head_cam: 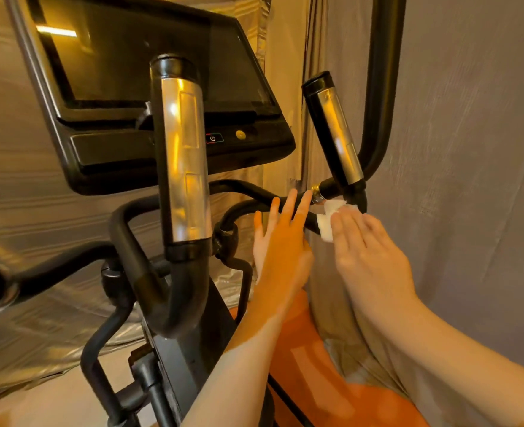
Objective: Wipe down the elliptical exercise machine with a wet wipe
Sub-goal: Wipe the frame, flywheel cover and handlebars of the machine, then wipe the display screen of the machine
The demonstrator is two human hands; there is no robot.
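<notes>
- Head view, right of centre: wet wipe [328, 218], a small white folded wad, pressed against the black handlebar tube [254, 208] just below the right-hand grip [336, 134] with its silver sensor plate.
- Right hand [368, 257] laid flat over the wipe, fingers extended and close together, pinning it to the tube under the fingertips rather than pinching it; most of the wipe hidden beneath the fingers.
- Left hand [280, 238] just beside, open with fingers spread, resting against or hovering at the same tube and holding nothing; contact hard to confirm from this angle.
- Handling, as a judgement: wipe likely light, limp and damp, prone to bunching or slipping off a round bar; best wrapped partly round the tube and held with palm and fingers pressing from both sides.
- Elliptical exercise machine [168, 303] itself looks heavy and rigid, no need to hold it; swing arm [381, 87] at upper right may pivot if pushed, so steadying with the free hand seems sensible.
- Centre-left: second grip [185, 155], upright, well apart from both hands.
- Upper left: dark console screen [149, 57] with power button [213, 138] beneath; probably the delicate part, calling for light pressure and little moisture.
- Containers: none in view, no wipe packet or bin visible.
- Background: draped grey sheeting [470, 149] at right.
</notes>
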